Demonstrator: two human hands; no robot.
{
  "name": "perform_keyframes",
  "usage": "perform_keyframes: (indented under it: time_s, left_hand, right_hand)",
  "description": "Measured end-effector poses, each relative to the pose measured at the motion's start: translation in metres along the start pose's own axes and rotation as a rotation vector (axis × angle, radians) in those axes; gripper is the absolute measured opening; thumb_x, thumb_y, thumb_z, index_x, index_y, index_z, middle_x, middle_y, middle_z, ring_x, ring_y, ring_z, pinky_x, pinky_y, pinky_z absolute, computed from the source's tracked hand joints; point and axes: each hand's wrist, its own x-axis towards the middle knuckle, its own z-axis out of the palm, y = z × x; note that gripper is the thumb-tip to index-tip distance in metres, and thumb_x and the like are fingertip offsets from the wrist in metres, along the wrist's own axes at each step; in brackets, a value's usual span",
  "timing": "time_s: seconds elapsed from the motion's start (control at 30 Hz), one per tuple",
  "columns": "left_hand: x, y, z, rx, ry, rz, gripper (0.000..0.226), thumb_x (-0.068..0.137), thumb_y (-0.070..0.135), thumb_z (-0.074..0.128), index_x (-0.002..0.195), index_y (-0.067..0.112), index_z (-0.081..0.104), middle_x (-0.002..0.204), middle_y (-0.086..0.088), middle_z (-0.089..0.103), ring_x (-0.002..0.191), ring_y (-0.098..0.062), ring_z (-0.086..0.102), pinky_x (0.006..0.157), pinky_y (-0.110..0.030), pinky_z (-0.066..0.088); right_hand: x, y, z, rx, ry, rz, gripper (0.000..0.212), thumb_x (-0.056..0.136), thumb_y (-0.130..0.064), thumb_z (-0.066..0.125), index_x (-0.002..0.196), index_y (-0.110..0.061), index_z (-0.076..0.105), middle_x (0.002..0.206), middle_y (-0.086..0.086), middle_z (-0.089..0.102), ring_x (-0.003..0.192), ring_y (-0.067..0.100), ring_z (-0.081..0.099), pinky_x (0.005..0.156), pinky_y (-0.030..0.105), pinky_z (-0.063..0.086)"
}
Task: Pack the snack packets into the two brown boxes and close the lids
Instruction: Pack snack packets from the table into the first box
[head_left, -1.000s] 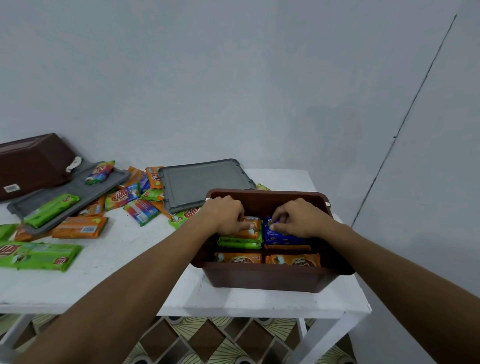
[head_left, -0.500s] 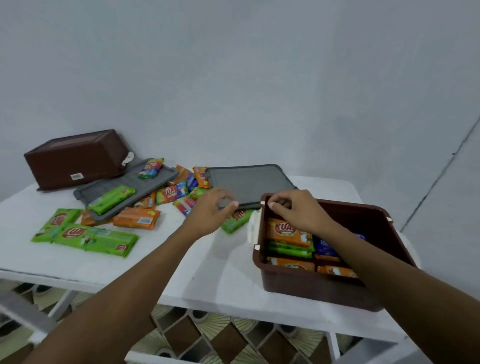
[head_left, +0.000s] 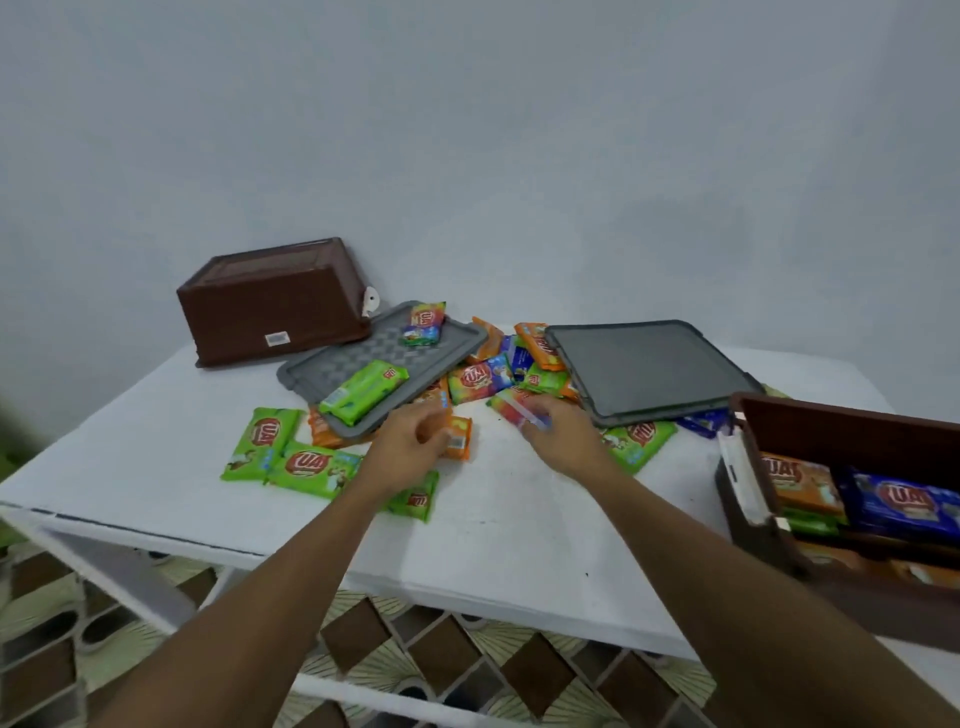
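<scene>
Left grip (head_left: 405, 452), fingers loosely curled round nothing, is just beside an orange packet (head_left: 460, 441); right grip (head_left: 563, 441) touches a rainbow packet (head_left: 510, 408) — too blurred to tell if clamped. White counter (head_left: 519, 525), part-filled brown box (head_left: 841, 426) at right, pale wall (head_left: 467, 156).

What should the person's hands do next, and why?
Probably close the fingers on the packets at them and lift. The left hand is at an orange packet, and the right hand is on a multicoloured packet. Blur hides any grip, and packets in the open brown box lie well below its rim.
</scene>
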Motion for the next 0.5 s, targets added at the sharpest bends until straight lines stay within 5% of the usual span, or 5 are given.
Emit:
perform_keyframes:
  time_s: [0.17,0.3,0.4,0.5]
  left_hand:
    - [0.007,-0.017,-0.003,0.208,-0.113,0.088,0.059,0.083,0.036,0.071,0.137,0.023,0.052,0.148,0.002,0.043,0.139,-0.021,0.028,0.114,-0.039,0.025]
    - [0.011,-0.022,-0.005,0.307,-0.141,0.138,0.063,0.084,0.042,0.069,0.14,0.027,0.045,0.145,0.002,0.039,0.138,-0.021,0.024,0.114,-0.042,0.016]
    - [0.012,-0.019,-0.007,0.316,-0.151,0.16,0.059,0.088,0.046,0.062,0.141,0.029,0.043,0.14,0.001,0.037,0.138,-0.023,0.022,0.119,-0.043,0.004]
    - [0.013,-0.011,-0.007,0.195,-0.157,0.128,0.056,0.091,0.048,0.057,0.142,0.031,0.04,0.141,0.003,0.035,0.134,-0.024,0.029,0.114,-0.046,0.026]
  right_hand:
    - [-0.003,0.013,0.04,-0.423,0.088,0.108,0.064,0.096,-0.051,0.046,0.151,-0.022,0.027,0.155,0.004,0.033,0.143,0.029,0.024,0.113,0.05,0.029]
    - [0.002,0.009,0.047,-0.528,0.177,0.147,0.061,0.09,-0.062,0.049,0.137,-0.023,0.045,0.143,0.006,0.036,0.135,0.028,0.029,0.11,0.046,0.028]
    - [0.006,0.009,0.047,-0.367,0.164,0.154,0.062,0.087,-0.052,0.063,0.137,-0.022,0.045,0.145,0.004,0.04,0.136,0.026,0.033,0.11,0.042,0.037]
    - [0.006,0.01,0.042,-0.286,0.183,0.11,0.054,0.085,-0.043,0.069,0.13,-0.02,0.05,0.134,0.002,0.054,0.125,0.024,0.049,0.1,0.04,0.049]
